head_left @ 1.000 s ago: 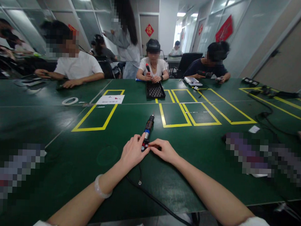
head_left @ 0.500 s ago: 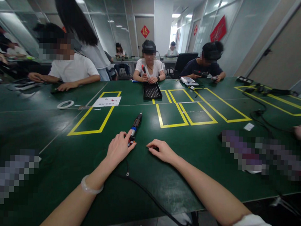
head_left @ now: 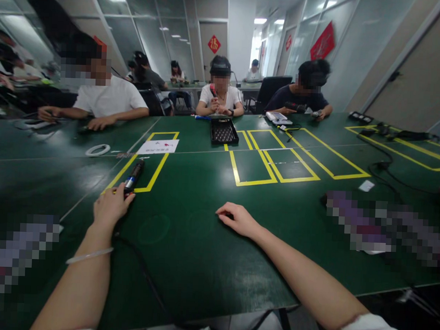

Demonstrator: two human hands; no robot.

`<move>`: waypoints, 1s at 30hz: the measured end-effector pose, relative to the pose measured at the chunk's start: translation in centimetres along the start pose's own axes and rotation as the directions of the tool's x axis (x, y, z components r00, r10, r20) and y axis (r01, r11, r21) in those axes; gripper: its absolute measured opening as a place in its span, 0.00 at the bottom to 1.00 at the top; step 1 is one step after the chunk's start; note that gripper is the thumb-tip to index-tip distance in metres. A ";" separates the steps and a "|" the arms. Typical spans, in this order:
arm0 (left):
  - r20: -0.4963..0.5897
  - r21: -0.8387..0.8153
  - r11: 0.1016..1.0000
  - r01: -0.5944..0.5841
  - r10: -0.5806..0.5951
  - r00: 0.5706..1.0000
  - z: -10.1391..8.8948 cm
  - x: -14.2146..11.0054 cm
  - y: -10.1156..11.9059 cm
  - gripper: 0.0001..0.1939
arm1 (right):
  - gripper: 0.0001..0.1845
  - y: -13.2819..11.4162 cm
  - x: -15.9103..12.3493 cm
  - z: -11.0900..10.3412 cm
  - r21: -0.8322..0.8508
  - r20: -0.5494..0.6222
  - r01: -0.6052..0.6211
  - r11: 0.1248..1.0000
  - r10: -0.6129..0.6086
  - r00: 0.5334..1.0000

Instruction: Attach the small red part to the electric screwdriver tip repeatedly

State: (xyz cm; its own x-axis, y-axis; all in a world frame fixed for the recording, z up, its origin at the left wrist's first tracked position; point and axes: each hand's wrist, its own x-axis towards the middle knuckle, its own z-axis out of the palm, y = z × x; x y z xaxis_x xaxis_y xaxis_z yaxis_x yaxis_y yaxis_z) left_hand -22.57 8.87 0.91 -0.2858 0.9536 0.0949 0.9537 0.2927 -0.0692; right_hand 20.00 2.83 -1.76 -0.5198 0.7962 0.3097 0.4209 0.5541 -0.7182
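My left hand (head_left: 112, 205) is closed around the rear of a black electric screwdriver (head_left: 134, 177) with a blue and silver band. The tool's front points away from me over a yellow-taped rectangle (head_left: 157, 171). A black cord (head_left: 144, 264) trails from beneath this hand toward the table's near edge. My right hand (head_left: 238, 218) rests on the green table (head_left: 188, 260), its fingers curled toward the thumb. Whatever may be between those fingertips is hidden.
Beyond the taped rectangles, a co-worker sits behind a black tray (head_left: 224, 132) of small parts. A white paper sheet (head_left: 158, 146) and a white ring (head_left: 98, 150) lie left. Blurred-out objects (head_left: 358, 223) sit on the right, near black cables (head_left: 383, 178).
My left hand has carried the electric screwdriver leftward across the table, the cord dragging along with it. My right hand has stayed in place. The standing person behind has moved left.
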 end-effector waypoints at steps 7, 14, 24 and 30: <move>-0.173 -0.022 1.000 0.009 -0.012 0.985 0.3 -0.7 -1.0 0.28 | 0.08 0.2 0.0 0.1 -0.016 0.009 0.011 1.000 -0.011 1.000; -0.132 -0.042 0.994 0.099 -0.104 0.986 0.3 -0.8 -0.2 0.21 | 0.08 0.0 0.0 0.0 -0.022 0.015 0.016 1.000 -0.015 1.000; -0.188 -0.400 0.902 -0.162 0.092 0.978 -1.3 -2.7 5.7 0.19 | 0.08 0.1 0.2 0.2 -0.044 0.023 0.022 0.999 -0.021 1.000; -0.070 -0.724 0.520 -0.454 0.599 0.798 -2.7 -8.4 14.3 0.19 | 0.06 -0.1 0.2 0.3 -0.040 0.027 0.025 0.999 -0.024 0.999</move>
State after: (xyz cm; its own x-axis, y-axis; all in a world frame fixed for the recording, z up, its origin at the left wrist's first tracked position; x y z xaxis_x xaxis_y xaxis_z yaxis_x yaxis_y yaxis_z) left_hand -6.30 4.87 1.80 0.3497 0.9310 0.1042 0.6933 -0.3321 0.6395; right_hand 19.60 2.82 -1.81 -0.5495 0.7759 0.3099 0.4371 0.5831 -0.6848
